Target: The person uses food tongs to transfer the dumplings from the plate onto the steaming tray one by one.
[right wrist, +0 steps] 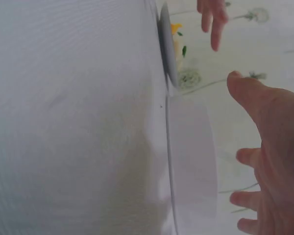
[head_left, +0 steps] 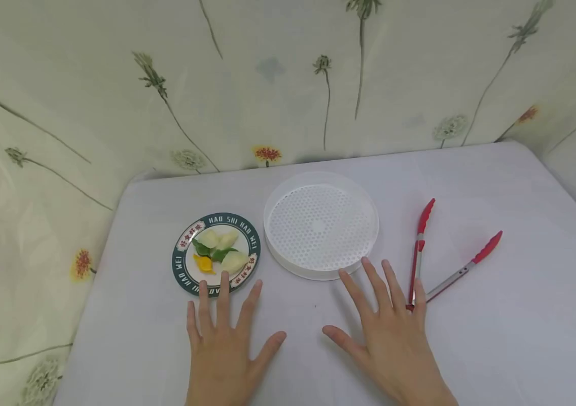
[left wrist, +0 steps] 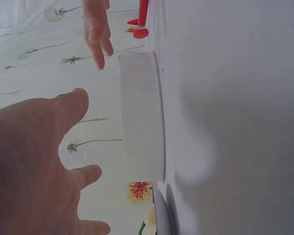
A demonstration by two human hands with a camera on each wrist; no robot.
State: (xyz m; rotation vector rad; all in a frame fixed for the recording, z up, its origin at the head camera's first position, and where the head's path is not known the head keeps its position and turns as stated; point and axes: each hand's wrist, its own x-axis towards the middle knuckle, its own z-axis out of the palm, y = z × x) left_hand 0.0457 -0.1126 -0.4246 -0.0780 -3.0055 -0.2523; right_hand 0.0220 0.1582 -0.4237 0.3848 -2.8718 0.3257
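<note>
My left hand [head_left: 224, 349] is held over the near part of the table with its fingers spread, fingertips overlapping the near rim of a green-and-white plate [head_left: 178, 269] in the head view. On that plate lie several pale dumpling-like pieces [head_left: 234, 262], green pieces [head_left: 200, 248] and a yellow piece [head_left: 204, 263]. My right hand [head_left: 391, 344], also spread and holding nothing, has its fingertips near the front edge of a round white perforated tray [head_left: 318, 225]. Red-tipped tongs [head_left: 452, 279] lie spread apart beyond its little finger. Both wrist views show the hands raised above the tabletop.
A white cloth covers the table [head_left: 521, 338]. Behind it hangs a flower-patterned curtain [head_left: 267, 84], close along the back edge. Plate, tray and tongs stand side by side from left to right.
</note>
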